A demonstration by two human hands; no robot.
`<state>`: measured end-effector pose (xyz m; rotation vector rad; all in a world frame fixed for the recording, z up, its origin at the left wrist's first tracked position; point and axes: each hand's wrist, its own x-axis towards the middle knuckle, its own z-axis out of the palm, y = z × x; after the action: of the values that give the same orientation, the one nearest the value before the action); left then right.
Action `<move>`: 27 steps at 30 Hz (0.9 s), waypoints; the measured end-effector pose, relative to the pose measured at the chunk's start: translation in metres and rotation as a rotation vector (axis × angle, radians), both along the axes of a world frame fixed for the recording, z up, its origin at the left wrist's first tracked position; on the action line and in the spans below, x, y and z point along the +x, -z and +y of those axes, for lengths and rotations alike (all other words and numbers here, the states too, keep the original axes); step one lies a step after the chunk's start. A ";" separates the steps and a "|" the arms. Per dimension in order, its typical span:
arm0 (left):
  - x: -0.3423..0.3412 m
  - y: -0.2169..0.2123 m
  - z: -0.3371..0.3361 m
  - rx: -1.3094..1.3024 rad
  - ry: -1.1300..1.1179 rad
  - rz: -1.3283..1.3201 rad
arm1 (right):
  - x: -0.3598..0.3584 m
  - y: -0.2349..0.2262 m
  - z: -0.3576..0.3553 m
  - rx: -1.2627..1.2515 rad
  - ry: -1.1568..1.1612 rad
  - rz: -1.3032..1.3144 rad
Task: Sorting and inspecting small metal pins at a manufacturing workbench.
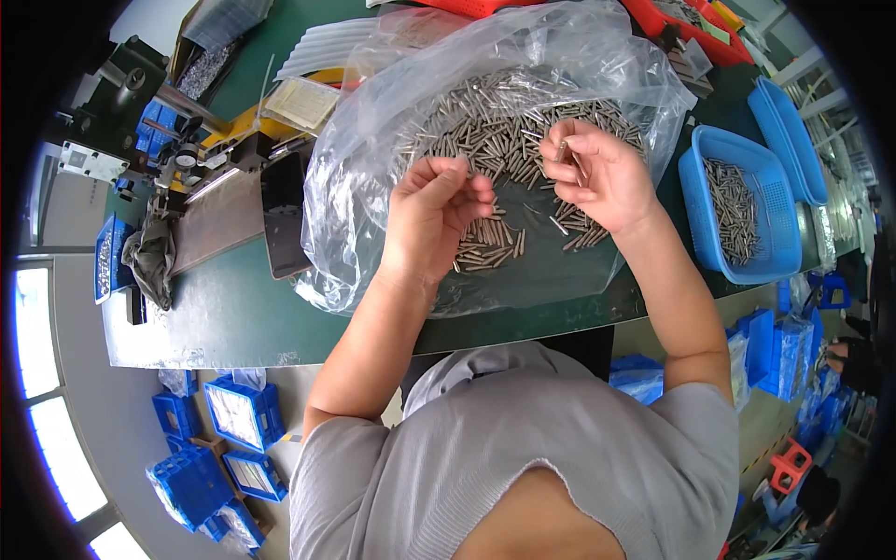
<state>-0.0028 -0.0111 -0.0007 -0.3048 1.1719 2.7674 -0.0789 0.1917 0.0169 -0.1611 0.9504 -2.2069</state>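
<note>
Many small metal pins [495, 135] lie heaped on a large clear plastic bag [359, 177] spread over the green workbench. Over the near left part of the heap, my left hand [425, 210] is closed, thumb and fingertips pinched together; what they hold, if anything, is too small to make out. To its right, my right hand [611, 182] has its fingers curled round a few metal pins [578, 168], raised above the pile. A smaller cluster of loose pins [490, 245] sits close to my left hand, and another [581, 227] below my right wrist.
A blue basket [695, 201] holding more pins stands at the right, beside another blue basket [793, 140]. Red trays [737, 47] are at the back. On the left are a bench fixture [177, 117], a dark flat panel [283, 215] and a crumpled dark cloth [149, 257].
</note>
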 end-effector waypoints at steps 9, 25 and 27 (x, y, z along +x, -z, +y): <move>0.000 -0.003 -0.003 -0.003 -0.078 -0.001 | 0.029 0.013 -0.031 0.907 -0.001 1.118; 0.002 -0.003 -0.001 -0.026 0.003 -0.012 | 0.016 0.006 -0.014 1.043 -0.098 1.235; 0.002 -0.001 0.000 -0.024 0.058 -0.031 | 0.013 0.001 -0.017 0.764 -0.056 0.915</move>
<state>-0.0011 -0.0112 -0.0001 -0.3103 1.1885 2.6908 -0.0658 0.1748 0.0162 -0.8493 2.1588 -1.5204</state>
